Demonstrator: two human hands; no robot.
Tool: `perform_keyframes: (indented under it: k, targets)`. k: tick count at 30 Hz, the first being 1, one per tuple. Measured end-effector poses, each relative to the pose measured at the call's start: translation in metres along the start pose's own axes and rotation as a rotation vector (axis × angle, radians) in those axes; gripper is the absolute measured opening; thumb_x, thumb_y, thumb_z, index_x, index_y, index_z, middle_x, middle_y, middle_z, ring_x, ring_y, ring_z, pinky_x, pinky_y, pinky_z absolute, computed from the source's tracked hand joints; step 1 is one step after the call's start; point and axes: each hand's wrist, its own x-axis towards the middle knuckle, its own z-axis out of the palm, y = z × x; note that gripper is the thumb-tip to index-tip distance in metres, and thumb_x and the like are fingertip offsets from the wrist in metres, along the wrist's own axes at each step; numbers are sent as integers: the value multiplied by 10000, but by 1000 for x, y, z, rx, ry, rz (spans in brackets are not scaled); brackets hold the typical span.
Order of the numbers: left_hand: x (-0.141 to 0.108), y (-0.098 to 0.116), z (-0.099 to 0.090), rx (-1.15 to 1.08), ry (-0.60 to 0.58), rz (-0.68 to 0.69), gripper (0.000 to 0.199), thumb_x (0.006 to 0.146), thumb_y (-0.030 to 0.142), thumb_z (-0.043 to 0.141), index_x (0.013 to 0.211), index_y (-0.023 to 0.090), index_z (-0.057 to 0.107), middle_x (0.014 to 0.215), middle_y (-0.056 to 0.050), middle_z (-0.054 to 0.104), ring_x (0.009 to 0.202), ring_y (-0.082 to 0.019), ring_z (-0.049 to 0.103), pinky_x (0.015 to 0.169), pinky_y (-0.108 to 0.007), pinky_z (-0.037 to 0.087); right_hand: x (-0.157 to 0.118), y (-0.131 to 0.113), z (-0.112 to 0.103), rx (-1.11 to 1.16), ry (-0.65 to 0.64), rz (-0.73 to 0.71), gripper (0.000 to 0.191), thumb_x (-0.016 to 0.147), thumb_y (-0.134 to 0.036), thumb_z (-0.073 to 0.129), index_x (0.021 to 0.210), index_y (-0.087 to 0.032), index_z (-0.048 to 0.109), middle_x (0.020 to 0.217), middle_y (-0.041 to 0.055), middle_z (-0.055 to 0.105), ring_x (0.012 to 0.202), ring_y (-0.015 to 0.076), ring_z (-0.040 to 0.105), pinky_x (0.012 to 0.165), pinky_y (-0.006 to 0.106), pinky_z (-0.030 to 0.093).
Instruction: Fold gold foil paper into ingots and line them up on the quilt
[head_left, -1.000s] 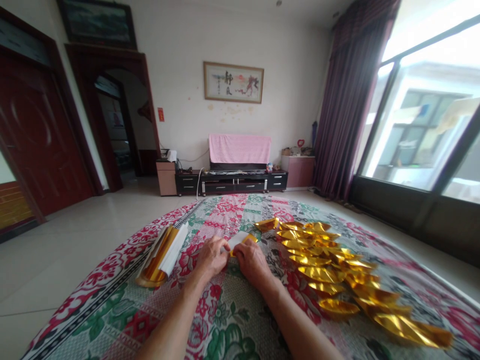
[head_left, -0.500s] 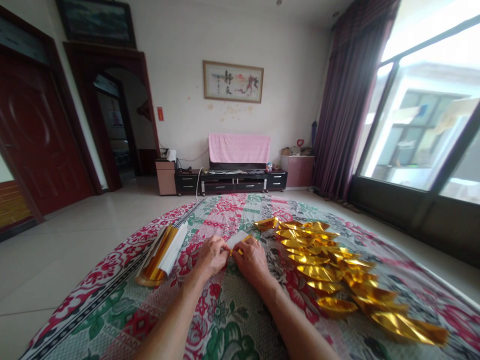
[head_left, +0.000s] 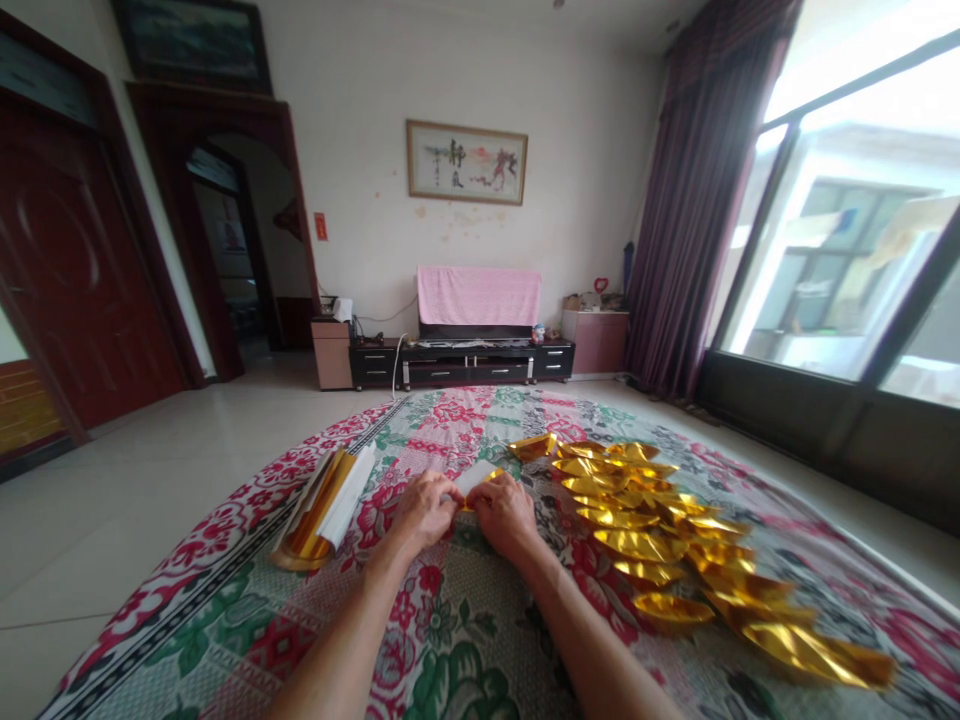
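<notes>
A sheet of gold foil paper (head_left: 474, 478), white side up with a gold edge showing, lies on the flowered cloth between my hands. My left hand (head_left: 427, 508) pinches its near left edge with thumb and fingers. On the near right edge, my right hand (head_left: 504, 508) grips the same paper, its fingers curled over the gold part. The fingertips of both hands are close together, and the hands hide part of the sheet. Folded gold paper ingots (head_left: 637, 545) lie in rows to the right of my right hand.
A loose roll of gold and white paper sheets (head_left: 324, 515) rests left of my hands. The flowered cloth (head_left: 465, 670) covers a round-edged surface. Beyond it stand a low black TV cabinet (head_left: 465, 370) and a pink cloth (head_left: 478, 295) draped over something.
My hands stay at the paper with only slight finger movement; the right fingers have shifted a little to the right along its near edge. The ingots and the roll are unchanged.
</notes>
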Motion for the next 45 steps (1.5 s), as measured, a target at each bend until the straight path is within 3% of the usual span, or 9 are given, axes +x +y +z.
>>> perform_keyframes:
  k: [11,15,18,27,33,37,41,45]
  targets:
    - [0,4,0,4,19,-45,288,690,66,484,758,224,715,935,-20,616,933,-142,543,894,-259,396,-1,-1,-1,-31,-24,10,320,770,-159,430,800,-320,705,954,20,586,893,171,499,771,295,318]
    - [0,6,3,47,71,-52,145,741,232,565,774,228,706,928,-28,613,921,-156,549,867,-265,401,-5,-4,1,-59,40,-12,239,814,-290,452,820,-272,690,951,44,577,896,184,490,761,297,317]
    - [-1,7,5,93,75,-53,150,754,309,581,805,231,698,933,-39,604,927,-169,550,851,-277,400,-6,-3,2,-47,56,-34,196,801,-298,488,832,-269,679,959,43,573,911,185,486,774,298,311]
    - [-1,4,2,52,28,-13,156,726,185,562,819,227,680,951,-37,592,965,-169,535,882,-280,387,-3,1,2,-19,10,-32,210,787,-217,482,799,-285,680,957,32,571,914,185,489,773,301,307]
    - [-1,4,0,42,38,-20,230,700,107,536,856,209,671,967,-40,606,958,-164,543,885,-273,395,-7,5,3,-58,132,-119,124,764,-238,523,806,-218,638,984,31,562,920,170,479,776,276,301]
    - [-1,3,0,22,47,-17,247,707,77,503,836,202,673,956,-34,629,947,-158,554,893,-268,397,-9,5,1,-122,128,-135,141,783,-295,518,819,-215,629,927,27,571,905,170,482,794,286,287]
    - [-3,4,-4,58,157,-59,350,656,-7,445,844,192,662,948,-37,638,927,-159,561,858,-254,411,-11,0,-2,-210,114,-110,167,797,-321,503,842,-221,628,937,36,574,895,183,483,785,305,279]
    - [-6,12,-10,103,312,-70,267,699,57,449,809,193,652,888,-44,630,835,-159,573,784,-249,433,-13,-7,-6,-294,106,-77,206,818,-341,480,876,-211,629,961,68,573,929,212,479,786,325,277]
